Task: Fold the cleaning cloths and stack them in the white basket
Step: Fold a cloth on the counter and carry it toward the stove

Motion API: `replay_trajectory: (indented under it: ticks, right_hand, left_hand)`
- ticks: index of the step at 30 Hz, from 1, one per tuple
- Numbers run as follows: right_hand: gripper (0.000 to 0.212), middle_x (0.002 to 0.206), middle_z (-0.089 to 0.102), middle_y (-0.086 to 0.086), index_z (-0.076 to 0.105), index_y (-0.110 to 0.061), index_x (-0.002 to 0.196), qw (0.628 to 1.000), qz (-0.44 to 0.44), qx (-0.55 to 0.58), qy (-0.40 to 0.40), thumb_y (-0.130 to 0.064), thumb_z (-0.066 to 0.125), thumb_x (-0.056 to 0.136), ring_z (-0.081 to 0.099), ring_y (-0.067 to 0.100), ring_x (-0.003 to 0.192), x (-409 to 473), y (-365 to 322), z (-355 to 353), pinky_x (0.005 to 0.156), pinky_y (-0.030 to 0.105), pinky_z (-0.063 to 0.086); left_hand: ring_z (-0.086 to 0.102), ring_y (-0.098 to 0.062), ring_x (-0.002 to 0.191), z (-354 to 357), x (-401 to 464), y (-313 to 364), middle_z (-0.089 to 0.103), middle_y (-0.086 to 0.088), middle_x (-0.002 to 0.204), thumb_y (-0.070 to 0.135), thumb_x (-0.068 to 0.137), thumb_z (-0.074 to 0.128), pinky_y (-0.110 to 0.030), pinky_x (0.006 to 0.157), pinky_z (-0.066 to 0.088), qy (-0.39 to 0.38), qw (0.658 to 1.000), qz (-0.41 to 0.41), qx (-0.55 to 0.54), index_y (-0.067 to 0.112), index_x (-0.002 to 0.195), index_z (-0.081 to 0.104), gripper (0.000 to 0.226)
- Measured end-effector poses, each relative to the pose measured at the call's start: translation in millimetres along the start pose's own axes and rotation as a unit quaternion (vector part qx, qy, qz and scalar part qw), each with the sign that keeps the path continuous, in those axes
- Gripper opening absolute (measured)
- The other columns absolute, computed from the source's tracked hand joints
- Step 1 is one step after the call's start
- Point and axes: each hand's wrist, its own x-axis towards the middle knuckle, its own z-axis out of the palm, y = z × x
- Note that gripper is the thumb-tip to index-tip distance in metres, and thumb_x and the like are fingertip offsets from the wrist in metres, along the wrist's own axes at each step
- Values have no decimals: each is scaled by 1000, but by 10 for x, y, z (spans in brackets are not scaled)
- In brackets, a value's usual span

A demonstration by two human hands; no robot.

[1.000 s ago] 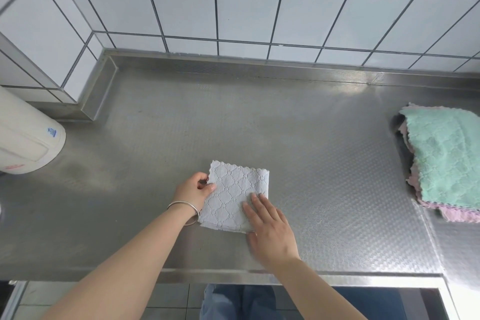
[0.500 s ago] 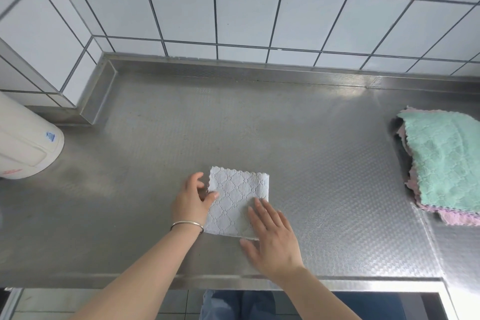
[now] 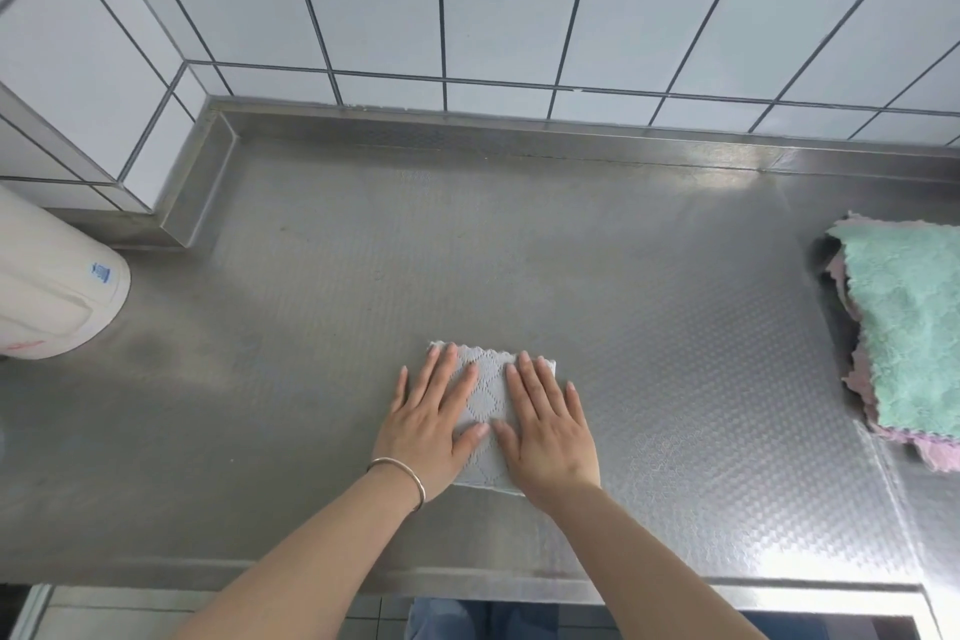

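One grey cloth point(image 3: 485, 411) lies folded into a small square near the front edge of the steel desk point(image 3: 519, 276). The left hand point(image 3: 431, 424) and right hand point(image 3: 550, 431) both lie flat on it, fingers straight and spread, pressing it down side by side; neither grip is closed on anything. This fold looks finished or close to it, and the hands seem to be smoothing it.

Well apart at the right edge sits a pile of cloths point(image 3: 904, 327), a green one on top of pink ones, which look unfolded and still to do. A white container point(image 3: 52, 286) stands at the far left; I cannot tell whether it is the basket. No stacked cloth shows anywhere, so most of the job appears to remain.
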Motion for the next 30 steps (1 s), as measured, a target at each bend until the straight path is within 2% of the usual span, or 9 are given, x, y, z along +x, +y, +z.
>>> replay_trajectory:
  ticks: [6,10,13,15,17,20,23,26,30]
  right_hand:
    - [62,150,32,2,34,-14,143,1000,4,12,-10,-51,13,98,20,16,139,2,3,-18,110,40,10]
    - [58,141,48,2,50,-13,133,1000,-11,13,11,-48,28,92,42,19,132,46,7,-28,107,41,24]
    - [56,128,59,4,61,-14,122,998,-4,46,40,-44,53,75,58,23,115,90,30,-187,92,38,49]
    - [54,128,54,5,51,-12,129,991,66,112,38,-32,59,80,52,25,116,84,17,-335,92,36,46]
    - [51,125,49,3,41,-13,133,954,205,218,-12,-29,53,85,48,22,113,81,23,-442,90,34,44]
    - [29,98,56,2,48,-14,109,852,358,361,-125,-29,48,84,54,19,81,82,78,-507,66,28,41]
    - [17,72,54,0,52,-13,77,842,347,364,-193,-29,46,82,50,18,60,62,94,-521,55,22,38]
    - [17,70,56,1,58,-12,72,831,342,371,-233,-26,50,79,54,18,61,28,77,-550,57,22,42]
    - [30,58,37,-4,35,-16,57,823,323,426,-192,-18,50,83,34,13,52,-49,111,-612,46,22,25]
  left_hand:
    - [18,-20,140,1,20,18,28,-6,152,59,89,23,-45,107,14,-18,1000,-7,-16,22,142,30,66]
    - [-20,-10,141,-120,48,20,-21,8,153,71,80,0,-45,114,-8,-74,996,-10,-59,33,147,-4,78]
    - [13,-16,142,-308,73,16,9,6,156,55,82,35,-39,115,13,-63,985,-63,-144,33,144,26,65]
    - [47,-22,118,-360,60,-13,43,-1,135,37,81,53,-32,100,38,17,953,-181,-242,24,128,49,48]
    - [57,-24,101,-369,46,-49,54,-5,118,23,78,63,-32,88,45,33,899,-287,-328,16,116,55,40]
    - [59,-22,100,-374,-1,-26,62,-2,111,20,79,61,-27,83,44,-23,890,-321,-323,13,110,59,32]
    - [60,-22,85,-450,-23,34,66,-1,96,19,77,61,-24,69,43,-66,895,-326,-297,17,98,62,21]
    - [51,-24,66,-543,-32,59,59,-5,73,18,74,65,-23,58,35,-145,878,-330,-317,15,73,60,6]
    - [39,-20,52,-699,-71,96,43,-4,62,20,70,73,-22,49,28,-173,769,-379,-485,9,78,62,18]
